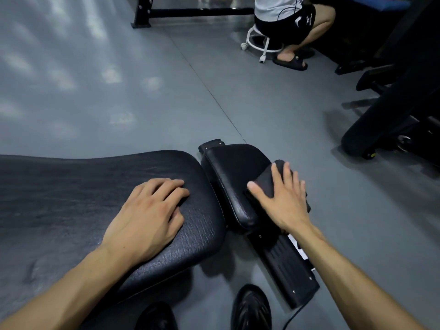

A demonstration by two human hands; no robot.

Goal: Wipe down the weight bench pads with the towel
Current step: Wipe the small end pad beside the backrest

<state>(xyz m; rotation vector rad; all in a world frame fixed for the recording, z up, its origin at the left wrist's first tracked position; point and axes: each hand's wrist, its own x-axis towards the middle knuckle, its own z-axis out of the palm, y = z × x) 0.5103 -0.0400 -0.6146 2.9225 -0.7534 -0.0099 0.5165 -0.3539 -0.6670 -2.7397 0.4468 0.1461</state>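
Pressing the dark folded towel [266, 181] flat against the small seat pad [234, 177], our right hand [283, 201] lies spread over it with fingers straight and the thumb out toward the pad's middle, so nothing is pinched; the cloth is only held by downward pressure. The towel sits on the far-right shoulder of the seat pad, part of it draped over that outer edge and hidden under our palm. Just left of the seat pad, across a narrow gap, our left hand [148, 210] rests on the long back pad [71, 186], palm down with the fingers loosely bent, gripping nothing and serving as a brace. The main risk, as we judge it, is that a flat hand with no grip lets the towel slide off the seat pad's rounded edge and drop to the grey floor [119, 91], picking up grit that we would then rub into the vinyl. A hard sweep toward the gap could bunch the cloth into the slot between the seat pad and the back pad. The ribbed frame plate [285, 265] just below the seat pad has screw heads that might snag the fabric if we overshoot. Beyond the seat pad another person sits on a wheeled stool [262, 44], well apart from us, and our black shoes [251, 308] stand below the frame plate.
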